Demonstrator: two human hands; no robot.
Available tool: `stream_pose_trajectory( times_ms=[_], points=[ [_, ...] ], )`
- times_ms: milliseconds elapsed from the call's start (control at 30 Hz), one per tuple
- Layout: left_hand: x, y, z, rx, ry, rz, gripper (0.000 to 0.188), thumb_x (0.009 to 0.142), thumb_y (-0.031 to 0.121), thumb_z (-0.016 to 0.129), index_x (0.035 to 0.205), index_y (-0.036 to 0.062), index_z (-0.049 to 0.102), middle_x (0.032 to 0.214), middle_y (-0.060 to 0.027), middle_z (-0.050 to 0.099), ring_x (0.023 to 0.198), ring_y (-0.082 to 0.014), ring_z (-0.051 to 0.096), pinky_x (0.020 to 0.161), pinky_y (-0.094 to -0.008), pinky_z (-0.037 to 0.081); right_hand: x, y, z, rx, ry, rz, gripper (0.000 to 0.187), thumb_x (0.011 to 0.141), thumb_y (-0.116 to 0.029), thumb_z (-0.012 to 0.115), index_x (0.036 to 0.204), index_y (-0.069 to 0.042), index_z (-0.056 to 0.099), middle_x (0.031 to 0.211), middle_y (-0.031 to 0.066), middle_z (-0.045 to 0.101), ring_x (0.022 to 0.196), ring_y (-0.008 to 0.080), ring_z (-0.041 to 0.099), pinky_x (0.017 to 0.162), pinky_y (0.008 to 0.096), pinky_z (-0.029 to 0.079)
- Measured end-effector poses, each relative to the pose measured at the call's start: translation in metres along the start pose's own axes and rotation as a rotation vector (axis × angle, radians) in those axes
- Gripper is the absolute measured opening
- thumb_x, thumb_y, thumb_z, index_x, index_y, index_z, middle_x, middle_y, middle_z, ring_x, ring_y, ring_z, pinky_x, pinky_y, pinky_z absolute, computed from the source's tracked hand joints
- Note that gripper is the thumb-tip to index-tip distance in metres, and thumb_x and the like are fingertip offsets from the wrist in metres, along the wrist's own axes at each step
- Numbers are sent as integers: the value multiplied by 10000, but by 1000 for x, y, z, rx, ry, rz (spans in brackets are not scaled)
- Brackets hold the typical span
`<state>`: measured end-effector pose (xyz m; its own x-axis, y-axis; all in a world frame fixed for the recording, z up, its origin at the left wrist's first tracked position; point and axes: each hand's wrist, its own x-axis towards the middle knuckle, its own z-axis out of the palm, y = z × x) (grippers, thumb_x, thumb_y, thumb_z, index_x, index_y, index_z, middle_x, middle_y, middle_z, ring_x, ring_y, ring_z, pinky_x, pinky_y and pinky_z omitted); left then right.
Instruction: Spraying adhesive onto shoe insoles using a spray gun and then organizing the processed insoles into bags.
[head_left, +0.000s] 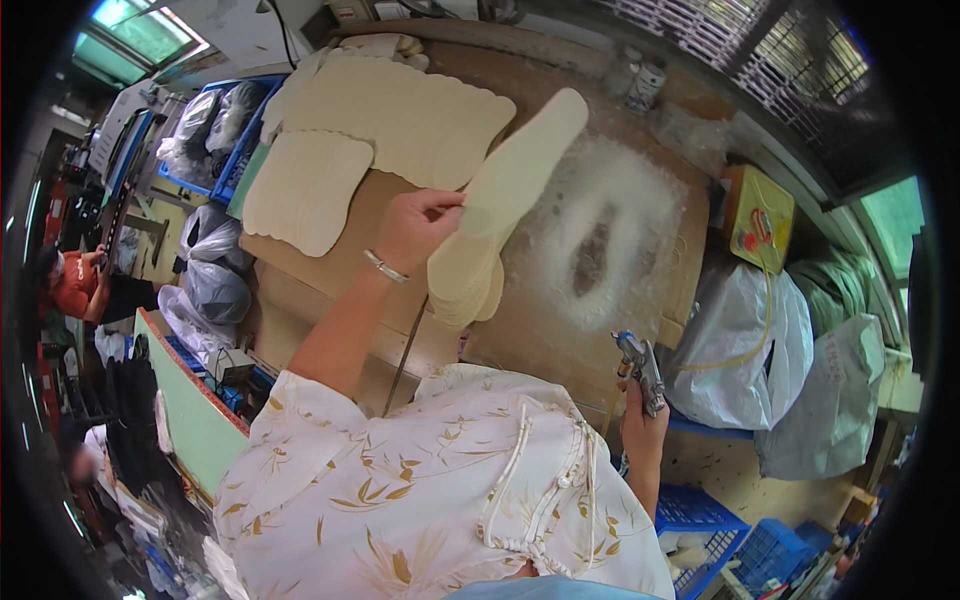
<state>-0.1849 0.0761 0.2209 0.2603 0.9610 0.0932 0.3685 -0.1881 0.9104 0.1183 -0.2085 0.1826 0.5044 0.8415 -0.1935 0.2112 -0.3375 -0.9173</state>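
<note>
Showing pale cream insole, elongated (rounded tip).

The insole is cream, the spray gun silvery, the shirt white with golden-brown leaves.

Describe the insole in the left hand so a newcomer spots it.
On the brown cardboard-topped table, cream insoles spread over the far left. To their right, the left hand, braceleted at the wrist, grips a single insole by its edge. It slants up and right to a rounded tip beside a white patch; it's the only one held, while its neighbours lie overlapping.
</note>
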Motion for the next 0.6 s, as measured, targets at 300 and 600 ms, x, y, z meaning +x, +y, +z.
stream_pose_trajectory(
  times_ms=[300,600],
  points=[
    [-45,-143,-146,184,356,-170,206,820,94,656,1008,24,703,880,-81,704,698,-124,656,633,-239,508,13,-34,32,-71,-76,121,207,917,-165,580,983,30,609,741,23,580,679,101,491,616,272,427],
    [-68,-235,-182,128,382,-465,252,863,114,622,1068,-22,672,805,-64,680,650,-120,649,589,-224,536,11,-50,52,-140,-89,21,214,915,-169,585,969,38,602,721,8,546,673,92,461,603,260,408]
  ],
)
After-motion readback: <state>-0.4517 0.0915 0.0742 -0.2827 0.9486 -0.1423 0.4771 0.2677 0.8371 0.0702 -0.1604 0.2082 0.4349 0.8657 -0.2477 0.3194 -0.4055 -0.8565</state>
